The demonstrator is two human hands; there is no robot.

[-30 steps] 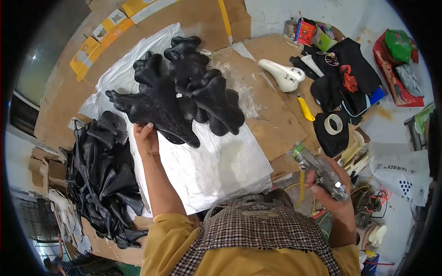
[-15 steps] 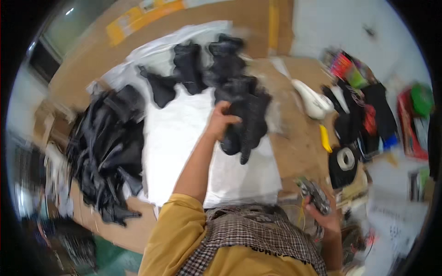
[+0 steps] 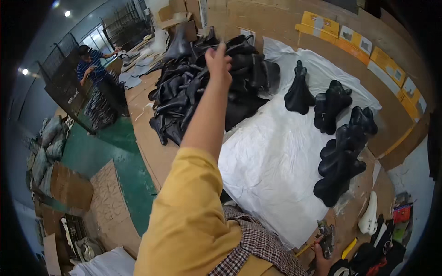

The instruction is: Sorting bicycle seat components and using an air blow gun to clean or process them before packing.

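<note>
My left hand reaches over a big heap of black bicycle saddles. Its fingers are apart, slightly blurred, and nothing shows in them. My right hand, low at the right, grips a grey metal tool, which looks like a spray gun or stapler; its exact kind is unclear. On the white sheet between the hands' sides, more black saddles stand along the far and right edges: a single one, a small stack and a longer overlapping row.
A white saddle, a yellow-handled item and dark clutter lie at the table's right. Cardboard walls the far side. Another person stands at the far left, beyond green floor. Cardboard boxes sit at left.
The view has swung left. My left hand has left the row of saddles on the right and moved over the heap. My right hand still holds the metal tool.
</note>
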